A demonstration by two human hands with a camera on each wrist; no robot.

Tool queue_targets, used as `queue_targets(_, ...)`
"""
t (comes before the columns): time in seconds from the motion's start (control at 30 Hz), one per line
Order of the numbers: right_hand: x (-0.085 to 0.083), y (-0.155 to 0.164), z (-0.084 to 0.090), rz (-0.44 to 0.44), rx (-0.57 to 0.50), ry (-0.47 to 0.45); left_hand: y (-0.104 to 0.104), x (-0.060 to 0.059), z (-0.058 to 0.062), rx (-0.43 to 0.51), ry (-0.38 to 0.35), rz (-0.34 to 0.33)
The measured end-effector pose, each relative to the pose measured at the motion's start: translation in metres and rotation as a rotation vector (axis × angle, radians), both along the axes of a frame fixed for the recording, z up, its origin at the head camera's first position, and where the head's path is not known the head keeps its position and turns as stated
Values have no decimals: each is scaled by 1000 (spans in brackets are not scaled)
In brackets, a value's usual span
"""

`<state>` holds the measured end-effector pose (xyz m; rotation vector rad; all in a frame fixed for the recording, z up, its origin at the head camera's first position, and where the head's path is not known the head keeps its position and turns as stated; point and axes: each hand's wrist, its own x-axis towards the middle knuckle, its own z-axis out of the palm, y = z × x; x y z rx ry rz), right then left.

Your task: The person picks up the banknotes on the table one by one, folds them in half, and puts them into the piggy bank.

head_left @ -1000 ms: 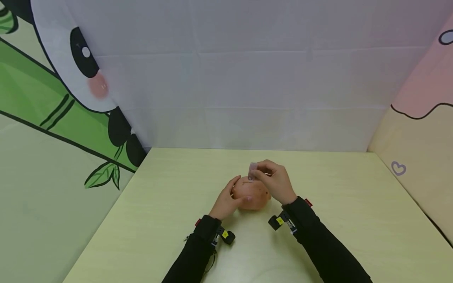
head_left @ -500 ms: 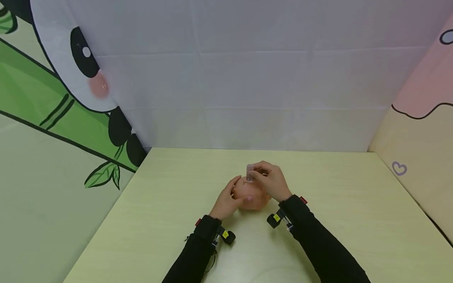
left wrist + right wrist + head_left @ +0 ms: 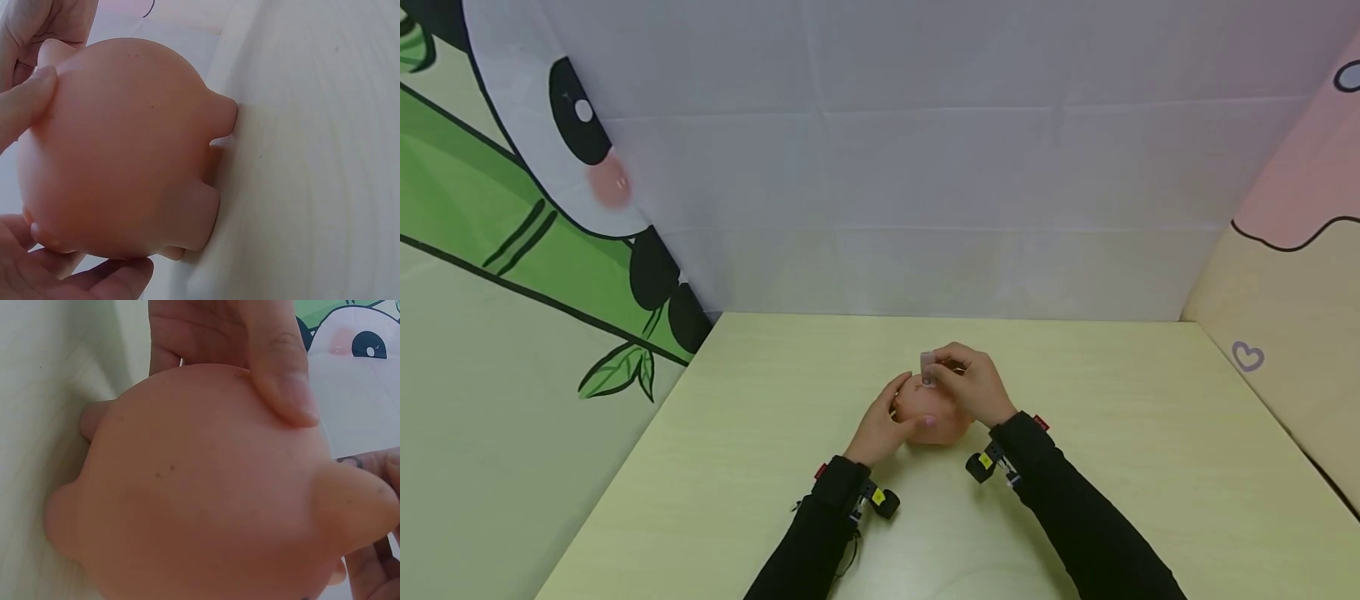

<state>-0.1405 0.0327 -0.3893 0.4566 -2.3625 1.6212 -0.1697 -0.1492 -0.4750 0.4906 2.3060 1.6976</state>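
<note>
A round, peach-pink piggy bank (image 3: 949, 427) stands on the table, its stubby feet showing in the left wrist view. My left hand (image 3: 880, 427) grips its left side, with the thumb (image 3: 30, 100) on the near surface and the fingers (image 3: 122, 280) curled round the side. Above the bank's top, my right hand (image 3: 979, 385) pinches a small, pale, purplish folded banknote (image 3: 927, 361) between thumb and fingertips. The note stands upright with its lower end at the top of the bank. The slot itself is hidden, and how far the note reaches in cannot be told.
The pale wooden table (image 3: 760, 400) meets a plain grey-white cloth backdrop (image 3: 925, 192) at the back. Cartoon-printed panels (image 3: 550, 392) border its left and right sides. A small camera is strapped to each black-sleeved wrist.
My right hand has shifted slightly left with the banknote, and less of the note shows above the fingers. The left hand and the piggy bank have stayed in place.
</note>
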Motion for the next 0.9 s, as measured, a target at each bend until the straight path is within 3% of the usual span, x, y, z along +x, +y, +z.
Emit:
queue_targets(0.6, -1, -6, -4, -11, 38, 5, -2, 2, 1, 18, -13, -8)
queue_targets(0.9, -19, 0, -32, -53, 67, 6, -3, 2, 2, 34, -15, -13)
